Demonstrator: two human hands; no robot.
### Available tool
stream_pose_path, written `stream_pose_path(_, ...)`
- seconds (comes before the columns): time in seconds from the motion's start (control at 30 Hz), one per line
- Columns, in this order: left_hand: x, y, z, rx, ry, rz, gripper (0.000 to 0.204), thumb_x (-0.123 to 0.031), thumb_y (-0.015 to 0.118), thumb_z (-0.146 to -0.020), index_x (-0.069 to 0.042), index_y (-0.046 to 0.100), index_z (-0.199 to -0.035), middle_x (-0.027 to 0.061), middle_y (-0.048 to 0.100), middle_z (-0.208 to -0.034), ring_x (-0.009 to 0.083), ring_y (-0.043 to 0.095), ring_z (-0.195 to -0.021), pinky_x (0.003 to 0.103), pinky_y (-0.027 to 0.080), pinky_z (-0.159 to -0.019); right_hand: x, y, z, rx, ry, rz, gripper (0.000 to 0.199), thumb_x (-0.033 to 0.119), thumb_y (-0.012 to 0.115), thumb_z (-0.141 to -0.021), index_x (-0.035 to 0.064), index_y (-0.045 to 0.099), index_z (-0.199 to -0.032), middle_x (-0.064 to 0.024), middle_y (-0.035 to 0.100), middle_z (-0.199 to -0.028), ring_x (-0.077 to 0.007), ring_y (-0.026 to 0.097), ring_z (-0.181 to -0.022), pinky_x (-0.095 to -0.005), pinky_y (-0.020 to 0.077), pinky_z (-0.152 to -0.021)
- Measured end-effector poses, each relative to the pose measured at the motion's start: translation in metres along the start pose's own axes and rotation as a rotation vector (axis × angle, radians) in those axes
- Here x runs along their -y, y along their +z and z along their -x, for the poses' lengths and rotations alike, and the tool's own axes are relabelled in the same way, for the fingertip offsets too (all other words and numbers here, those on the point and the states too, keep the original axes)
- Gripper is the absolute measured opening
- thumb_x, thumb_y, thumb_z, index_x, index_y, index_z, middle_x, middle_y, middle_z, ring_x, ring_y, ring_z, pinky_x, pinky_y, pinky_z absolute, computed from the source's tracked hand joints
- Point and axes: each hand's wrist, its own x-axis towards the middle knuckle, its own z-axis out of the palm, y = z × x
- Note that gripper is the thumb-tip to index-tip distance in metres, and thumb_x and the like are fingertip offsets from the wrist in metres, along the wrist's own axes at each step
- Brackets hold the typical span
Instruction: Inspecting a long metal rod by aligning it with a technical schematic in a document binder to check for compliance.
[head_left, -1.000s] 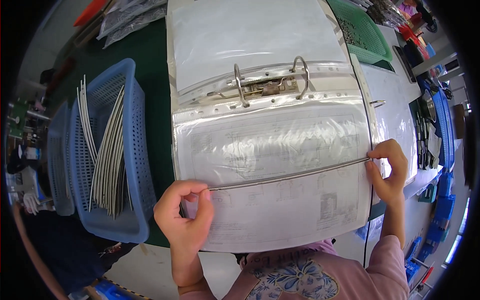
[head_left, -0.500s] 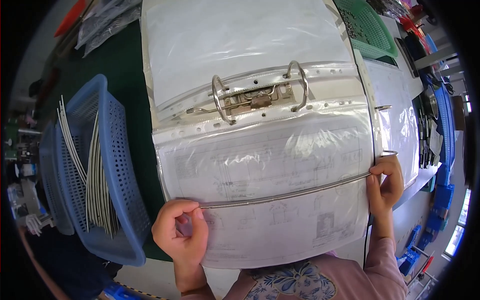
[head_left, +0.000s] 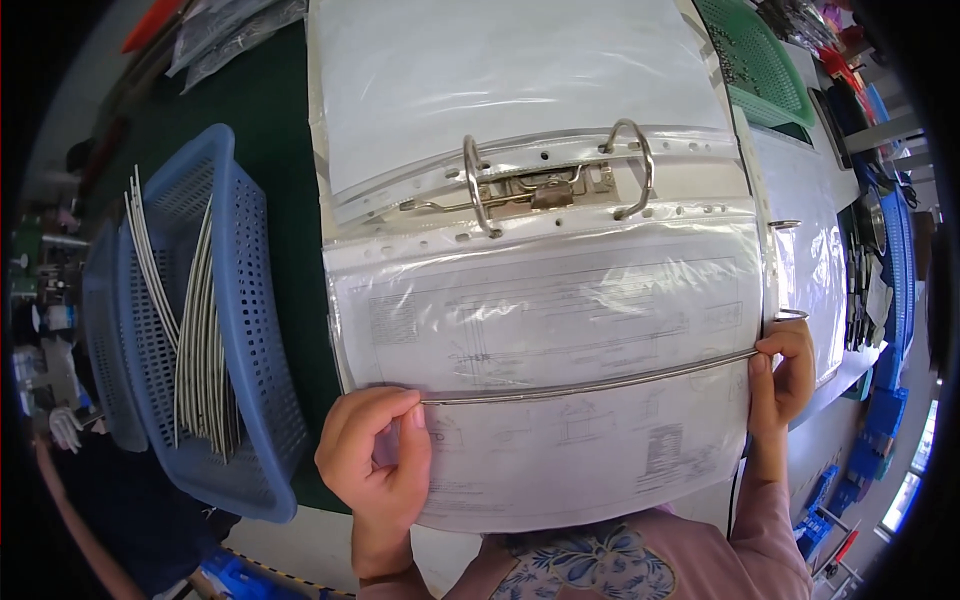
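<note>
A long thin metal rod (head_left: 590, 386) stretches between my two hands, crossing above a plastic-sleeved drawing sheet (head_left: 560, 300). Its left end is pinched between thumb and fingers of my left hand (head_left: 375, 450), near the sheet's lower left. At the right edge of the sheet, my right hand (head_left: 782, 380) pinches the other end. The sheet belongs to an open ring binder, whose metal rings (head_left: 632, 170) stand up beyond the rod. Whether the rod touches the sleeve I cannot tell.
On the left, a blue perforated basket (head_left: 285, 400) holds several pale thin rods (head_left: 205, 370). A green basket (head_left: 800, 90) of small parts stands at the far right, by a second open binder (head_left: 805, 260). Plastic bags (head_left: 235, 40) lie at the far left. Another person's hand (head_left: 66, 428) shows at the left.
The binder, rod and both hands appear shifted slightly to the right in view. Both hands keep their pinch on the rod's ends.
</note>
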Motion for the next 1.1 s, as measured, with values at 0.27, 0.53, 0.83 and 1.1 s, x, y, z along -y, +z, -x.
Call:
stream_pose_path(0.27, -0.002, 0.001, -0.005, 0.029, 0.229, -0.223, 0.017, 0.005, 0.063, -0.066, -0.004, 0.062, -0.081, 0.0063, 0.060, -0.076, 0.0202, 0.054, -0.065, 0.027, 0.042, -0.058, -0.003, -0.001, 0.007, 0.004, 0.061, -0.050, 0.011, 0.008, 0.054, -0.074, -0.0006, 0.049, -0.077, -0.0110, 0.047, -0.076, -0.0199, 0.044, -0.070, -0.0282, 0.0347, -0.067)
stream_pose_path(0.53, -0.004, 0.000, 0.000, 0.095, 0.125, -0.225, 0.016, 0.006, 0.062, -0.066, -0.003, 0.061, -0.079, 0.0062, 0.054, -0.076, 0.0201, 0.049, -0.069, 0.028, 0.040, -0.060, -0.001, 0.000, 0.008, -0.036, 0.097, -0.032, 0.016, 0.016, 0.053, -0.077, 0.0006, 0.047, -0.076, -0.0087, 0.043, -0.075, -0.0170, 0.039, -0.069, -0.0273, 0.0315, -0.065)
stream_pose_path(0.83, 0.003, -0.003, 0.003, 0.082, 0.134, -0.229, 0.015, -0.002, 0.062, -0.066, -0.005, 0.058, -0.080, 0.0071, 0.052, -0.079, 0.0207, 0.048, -0.070, 0.029, 0.039, -0.061, -0.007, 0.000, 0.013, -0.077, 0.118, -0.090, 0.016, 0.016, 0.054, -0.077, 0.0014, 0.047, -0.077, -0.0079, 0.043, -0.077, -0.0163, 0.039, -0.072, -0.0275, 0.0306, -0.067)
stream_pose_path(1.1, 0.005, -0.006, 0.004, 0.063, 0.134, -0.202, 0.023, 0.001, 0.064, -0.060, -0.007, 0.059, -0.080, 0.0032, 0.054, -0.078, 0.0199, 0.049, -0.069, 0.029, 0.040, -0.059, -0.006, 0.002, 0.013, -0.080, 0.126, -0.112, 0.014, 0.014, 0.054, -0.077, 0.0013, 0.047, -0.076, -0.0081, 0.043, -0.078, -0.0162, 0.039, -0.072, -0.0274, 0.0306, -0.068)
